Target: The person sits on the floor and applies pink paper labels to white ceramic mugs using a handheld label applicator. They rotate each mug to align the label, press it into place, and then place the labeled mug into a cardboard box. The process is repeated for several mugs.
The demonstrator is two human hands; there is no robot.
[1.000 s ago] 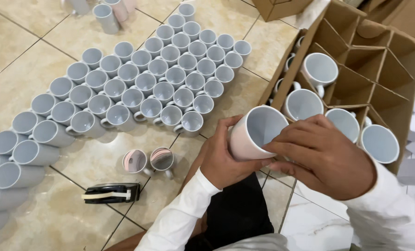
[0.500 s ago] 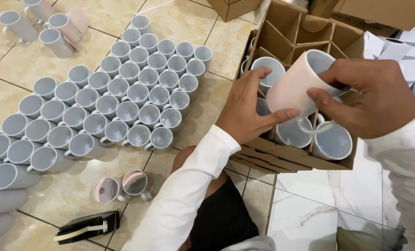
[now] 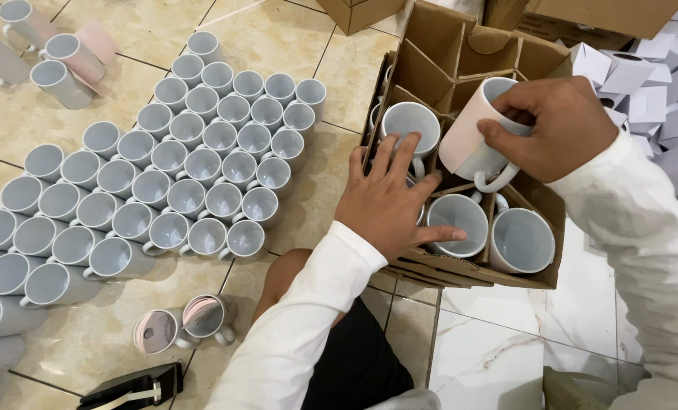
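Head view — right hand [image 3: 555, 125] pinching tilted mug [image 3: 472, 140] rim | left hand [image 3: 390, 201] spread flat on divided box [image 3: 540, 209]

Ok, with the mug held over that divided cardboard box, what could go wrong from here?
1. The right hand holds the tilted pale pink ceramic mug by its rim only; it could slip onto the white mugs below and chip them.
2. The left hand lies across the brown cardboard dividers, so its fingers might get pinched under the mug.
3. The thin dividers could bend under that hand.
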